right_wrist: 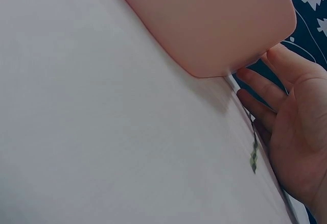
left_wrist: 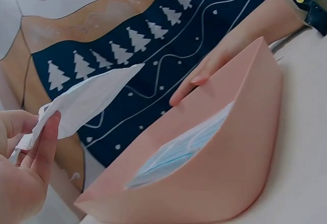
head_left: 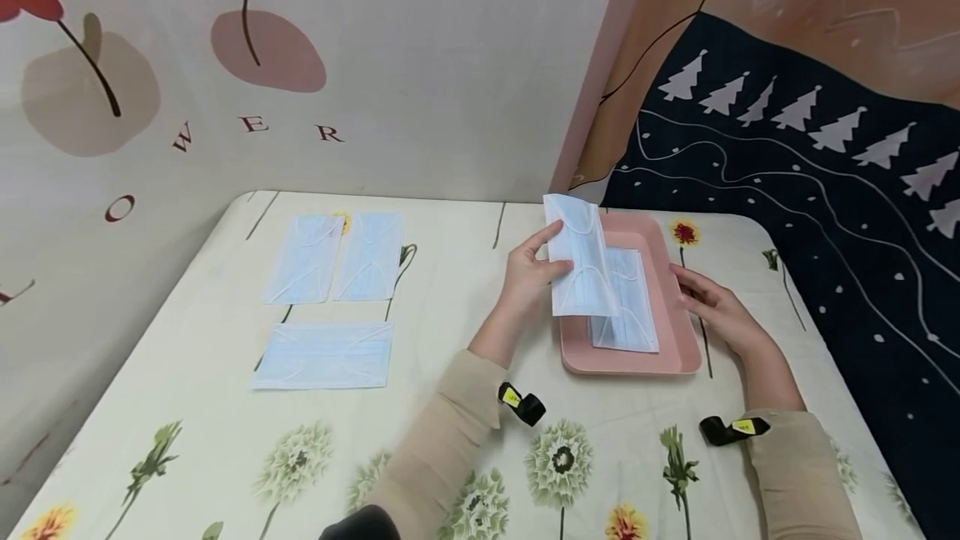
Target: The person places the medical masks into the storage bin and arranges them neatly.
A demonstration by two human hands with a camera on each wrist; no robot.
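Closest, two beige fabric sleeves [head_left: 438,432] reach over a white, flower-printed tablecloth [head_left: 457,282], a small black wrist device [head_left: 530,410] at each cuff. The right hand [head_left: 723,315] rests its extended fingers against the right side of a pink, rounded rectangular tray [head_left: 678,340], grasping nothing; a strip of cloth lies between that side and the table's right edge. The left hand [head_left: 528,277] pinches a light-blue, pleated rectangular face mask [head_left: 588,286] between thumb and fingers, holding it above the tray's left rim. Under it, inside the tray, lies a second light-blue pleated mask [head_left: 632,323]; whether more are layered there I cannot tell. Well to the left, a crosswise light-blue mask [head_left: 326,357] lies on the cloth, and beyond it two lengthwise light-blue masks [head_left: 367,258] lie side by side, a thin gap between them. A broad stretch of cloth separates these three from the tray. Past the far table edge hang a pale, flower-printed sheet [head_left: 450,82] and, at right, a navy tree-patterned cloth [head_left: 757,148].

The left wrist view shows the held mask's white face and its gap above the rim; the head view shows its blue face and ear loops. The right wrist view shows fingertips meeting the tray's outer wall.
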